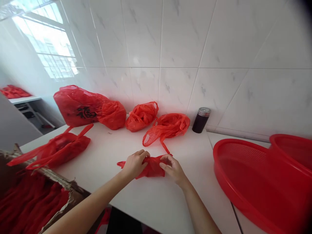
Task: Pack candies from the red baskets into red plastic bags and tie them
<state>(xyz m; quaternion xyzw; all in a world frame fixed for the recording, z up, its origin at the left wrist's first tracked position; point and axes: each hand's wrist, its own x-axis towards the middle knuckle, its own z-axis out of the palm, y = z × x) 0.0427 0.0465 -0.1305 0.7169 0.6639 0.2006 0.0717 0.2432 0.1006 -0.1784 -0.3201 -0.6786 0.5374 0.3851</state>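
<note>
On the white table in front of me lies a small red plastic bag [154, 167]. My left hand [136, 164] grips its left part with curled fingers, and a loose end of the bag sticks out beyond that hand. With thumb and fingers pinched, my right hand [172, 169] holds the bag's upper right edge. What the bag contains, if anything, is hidden. Just behind it sits a crumpled red plastic bag [172, 125] with its loop handles trailing toward my hands.
More red bags stand along the tiled wall, including a large bag with black lettering [78, 107]. A handled red bag [62, 146] lies left, near a cardboard box [70, 191] of red material. A dark flask [201, 120] and red plastic baskets [234, 175] are at the right.
</note>
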